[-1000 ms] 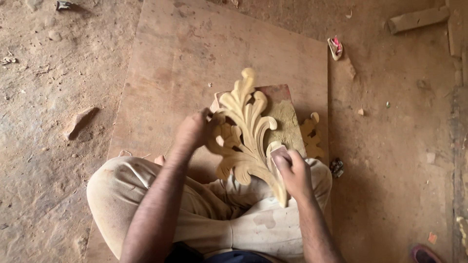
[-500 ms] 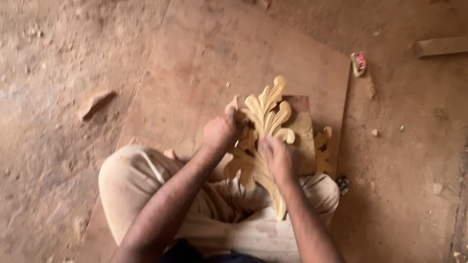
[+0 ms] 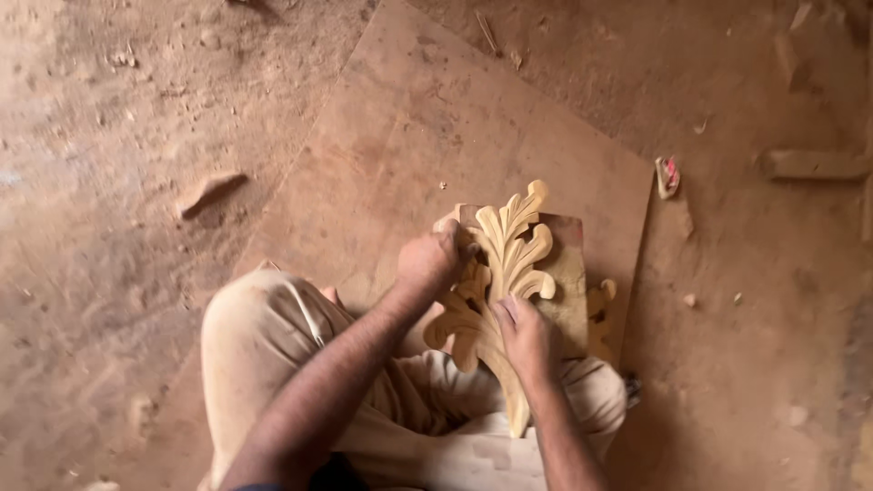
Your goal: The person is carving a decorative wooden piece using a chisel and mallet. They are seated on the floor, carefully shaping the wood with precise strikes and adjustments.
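Note:
A pale carved wooden leaf ornament (image 3: 511,245) lies tilted across my lap, over a flat wooden block (image 3: 571,273) on the floor board. My left hand (image 3: 431,262) grips its upper left edge with closed fingers. On the carving's lower right side rests my right hand (image 3: 527,338), fingers pressed flat against the wood; whether it holds something small underneath is hidden. My knees in light trousers (image 3: 264,345) are folded below the carving.
A large brown board (image 3: 436,136) covers the dusty floor under me. A second carved piece (image 3: 600,305) peeks out beside the block. A small red and white object (image 3: 667,175), a wood offcut (image 3: 814,164) and a scrap (image 3: 211,191) lie around.
My right hand has slid up along the carving and back down toward its lower part. The left hand keeps its grip. The view has shifted, so everything sits further right.

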